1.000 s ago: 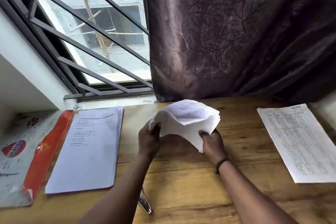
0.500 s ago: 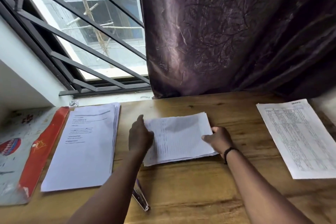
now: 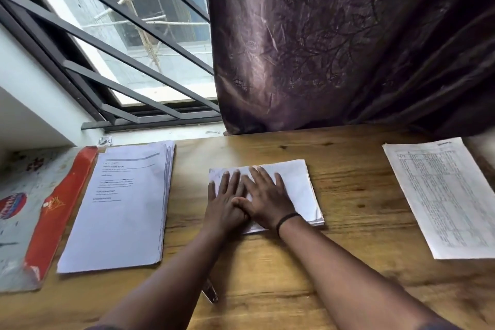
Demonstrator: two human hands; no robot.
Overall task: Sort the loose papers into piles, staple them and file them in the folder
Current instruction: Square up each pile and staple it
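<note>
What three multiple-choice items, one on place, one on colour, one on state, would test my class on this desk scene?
1. Where does the table sheet lie?
A. the desk's right side
B. inside the folder
C. beneath the hands

2. What colour is the folder's flap?
A. green
B. red
C. black

3. How do the hands meet the middle stack?
A. lifting it
C. pressing flat
B. tearing it

Answers: 1 A, it lies alone at right. 2 B, a red strip runs along it. 3 C, left hand and right hand lie flat on it.
</note>
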